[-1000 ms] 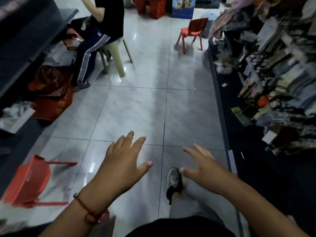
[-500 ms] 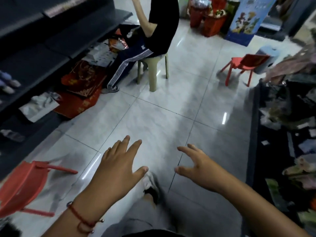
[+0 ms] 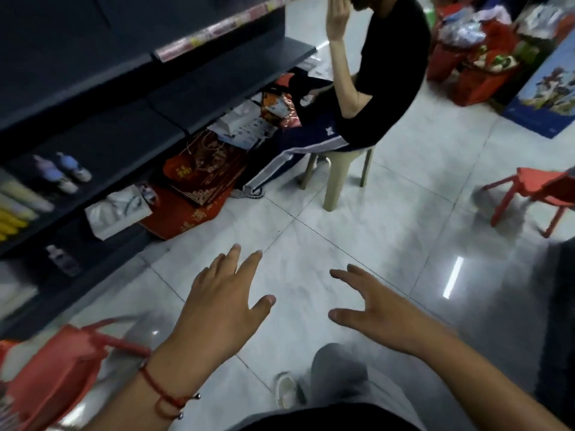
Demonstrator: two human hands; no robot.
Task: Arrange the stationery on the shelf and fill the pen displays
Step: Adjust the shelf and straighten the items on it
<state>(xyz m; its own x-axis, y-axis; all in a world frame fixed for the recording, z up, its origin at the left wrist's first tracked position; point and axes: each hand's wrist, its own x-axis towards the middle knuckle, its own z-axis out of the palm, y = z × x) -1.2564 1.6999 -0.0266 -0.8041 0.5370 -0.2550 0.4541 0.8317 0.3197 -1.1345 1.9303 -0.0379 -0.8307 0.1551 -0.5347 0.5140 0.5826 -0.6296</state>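
My left hand (image 3: 221, 303) hovers over the tiled floor with its fingers spread and nothing in it; a red string bracelet is on the wrist. My right hand (image 3: 376, 309) is held out beside it, also spread and holding nothing. A dark shelf unit (image 3: 102, 119) runs along the left. It carries a few small bottles (image 3: 62, 171) and some yellow and pale items (image 3: 12, 213) at the left edge. No pens or pen displays show clearly.
A person in a black shirt sits on a beige stool (image 3: 337, 169) ahead. Red bags and white packets (image 3: 199, 181) lie on the floor by the shelf. A red plastic chair (image 3: 59, 377) stands at lower left, another red chair (image 3: 541, 194) at right.
The view has swung left, from the cluttered right-hand shelf to the dark left-hand shelf. Both hands stay spread and hold nothing.
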